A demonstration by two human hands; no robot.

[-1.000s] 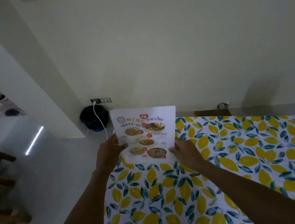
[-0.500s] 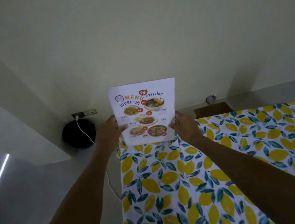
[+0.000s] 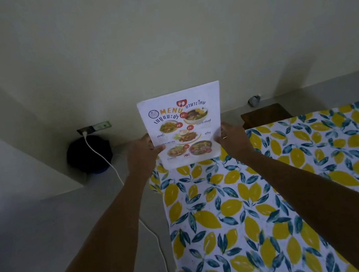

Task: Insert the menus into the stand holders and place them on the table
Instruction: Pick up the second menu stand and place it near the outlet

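A white menu (image 3: 184, 125) with food photos and the word MENU stands upright at the far left corner of the table (image 3: 281, 201), which wears a cloth printed with yellow lemons. My left hand (image 3: 142, 153) grips the menu's left edge. My right hand (image 3: 231, 137), with a ring on one finger, grips its right edge. The menu's bottom edge sits at the cloth. Whether a clear stand holder surrounds the sheet I cannot tell.
A black bin (image 3: 89, 155) stands on the floor by the wall under a socket (image 3: 94, 127). A white cable (image 3: 133, 204) runs from the socket along the floor beside the table. A brown wooden piece (image 3: 264, 114) shows behind the table's far edge.
The view has swung to the right and up while both hands keep hold of the menu. The menu stays at the table's far left corner, standing a bit more upright.
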